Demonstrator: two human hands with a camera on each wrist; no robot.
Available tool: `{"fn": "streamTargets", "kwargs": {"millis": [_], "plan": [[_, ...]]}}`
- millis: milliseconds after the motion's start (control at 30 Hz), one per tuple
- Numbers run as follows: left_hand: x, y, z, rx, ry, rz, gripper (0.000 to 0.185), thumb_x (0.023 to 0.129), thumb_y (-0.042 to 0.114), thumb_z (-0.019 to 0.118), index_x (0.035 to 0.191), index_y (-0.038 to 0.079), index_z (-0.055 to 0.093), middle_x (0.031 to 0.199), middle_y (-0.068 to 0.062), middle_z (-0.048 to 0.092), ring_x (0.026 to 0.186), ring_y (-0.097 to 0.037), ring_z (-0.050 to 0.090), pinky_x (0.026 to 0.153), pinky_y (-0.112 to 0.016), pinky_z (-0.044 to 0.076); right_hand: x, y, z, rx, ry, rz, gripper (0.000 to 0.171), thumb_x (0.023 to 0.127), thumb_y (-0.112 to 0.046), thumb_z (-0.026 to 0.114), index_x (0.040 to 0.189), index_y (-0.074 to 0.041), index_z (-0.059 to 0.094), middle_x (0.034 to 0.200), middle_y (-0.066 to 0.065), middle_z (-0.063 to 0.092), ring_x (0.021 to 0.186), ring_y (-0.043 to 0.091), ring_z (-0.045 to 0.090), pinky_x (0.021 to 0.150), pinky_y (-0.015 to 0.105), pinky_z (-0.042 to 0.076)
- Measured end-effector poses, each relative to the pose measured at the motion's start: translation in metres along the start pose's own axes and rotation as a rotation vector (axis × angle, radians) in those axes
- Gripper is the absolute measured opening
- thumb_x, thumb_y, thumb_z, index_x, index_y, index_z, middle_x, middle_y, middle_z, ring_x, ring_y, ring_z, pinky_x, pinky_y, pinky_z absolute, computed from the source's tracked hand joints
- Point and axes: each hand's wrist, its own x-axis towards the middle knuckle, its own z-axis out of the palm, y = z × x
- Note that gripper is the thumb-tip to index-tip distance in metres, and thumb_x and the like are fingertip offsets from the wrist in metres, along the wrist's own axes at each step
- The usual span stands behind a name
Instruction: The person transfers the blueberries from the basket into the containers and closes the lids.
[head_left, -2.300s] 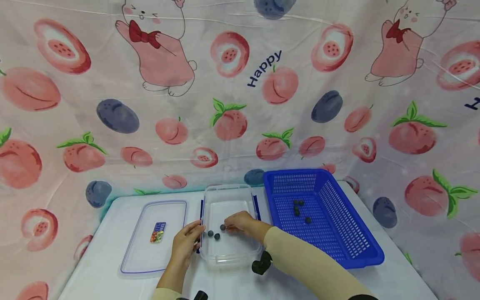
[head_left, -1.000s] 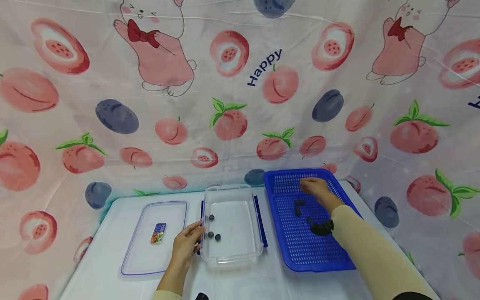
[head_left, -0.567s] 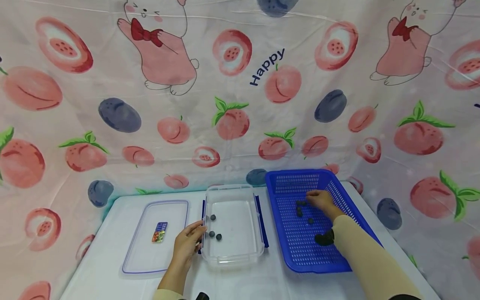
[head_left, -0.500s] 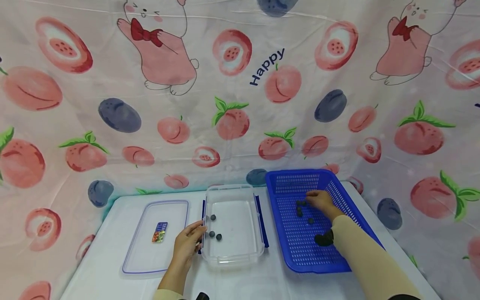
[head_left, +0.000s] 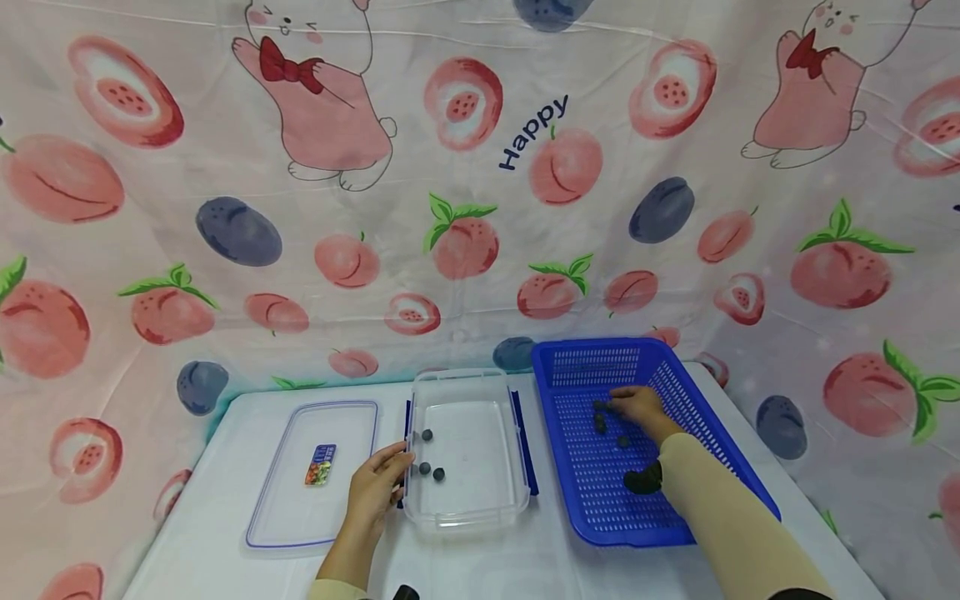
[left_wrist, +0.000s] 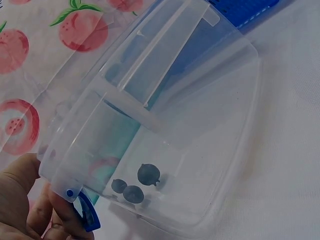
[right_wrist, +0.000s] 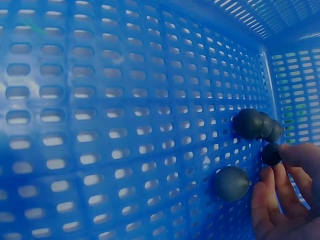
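My left hand holds the left side of a clear plastic container, thumb at its rim and fingers around a blue side latch. Three blueberries lie on the container's floor near its left wall. Inside the blue basket, my right hand reaches down among several more blueberries. Its thumb and fingers pinch one dark blueberry. Close by, a clump of blueberries and a single larger-looking blueberry rest on the slotted basket floor.
A clear lid with a blue edge and a colourful label lies left of the container. Another blue latch hangs out on the container's right side. Behind the white table hangs a fruit-printed cloth.
My right hand went from the container to the basket, leaving a blueberry farther back in the container. It then lowered toward the basket's floor. The left hand stayed at the container.
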Motion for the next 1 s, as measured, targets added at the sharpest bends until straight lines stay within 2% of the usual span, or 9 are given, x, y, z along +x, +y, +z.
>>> {"fn": "streamTargets", "kwargs": {"millis": [233, 567, 767, 1000], "plan": [[-0.001, 0.0, 0.001, -0.012, 0.002, -0.004, 0.047, 0.088, 0.023, 0.074, 0.128, 0.001, 0.062, 0.084, 0.009, 0.063, 0.076, -0.009, 0.053, 0.054, -0.017, 0.046, 0.003, 0.004, 0.0, 0.0, 0.003, 0.002, 0.039, 0.092, -0.005, 0.063, 0.126, 0.013, 0.058, 0.127, 0.03, 0.058, 0.107, 0.039, 0.062, 0.091, 0.046, 0.053], [-0.002, -0.002, 0.001, -0.013, 0.002, -0.004, 0.047, 0.089, 0.023, 0.074, 0.128, 0.001, 0.061, 0.084, 0.01, 0.063, 0.076, -0.009, 0.052, 0.054, -0.017, 0.046, 0.0, 0.009, 0.003, -0.068, 0.019, 0.0, 0.038, 0.091, -0.01, 0.066, 0.123, 0.01, 0.062, 0.13, 0.03, 0.057, 0.118, 0.045, 0.053, 0.101, 0.055, 0.043], [-0.001, -0.004, -0.002, -0.013, -0.007, -0.01, 0.048, 0.09, 0.024, 0.073, 0.13, 0.002, 0.061, 0.086, 0.01, 0.064, 0.077, -0.009, 0.052, 0.055, -0.018, 0.047, -0.005, 0.009, 0.005, -0.083, 0.028, 0.0, 0.036, 0.091, -0.01, 0.065, 0.123, 0.009, 0.063, 0.129, 0.028, 0.058, 0.12, 0.045, 0.052, 0.101, 0.055, 0.043], [-0.002, -0.004, -0.002, -0.015, -0.007, -0.006, 0.047, 0.088, 0.023, 0.074, 0.129, 0.002, 0.061, 0.085, 0.009, 0.063, 0.076, -0.008, 0.052, 0.054, -0.017, 0.047, -0.007, 0.011, 0.007, -0.05, 0.046, 0.005, 0.036, 0.091, -0.008, 0.065, 0.122, 0.008, 0.063, 0.13, 0.028, 0.058, 0.121, 0.045, 0.051, 0.101, 0.055, 0.042]]}}
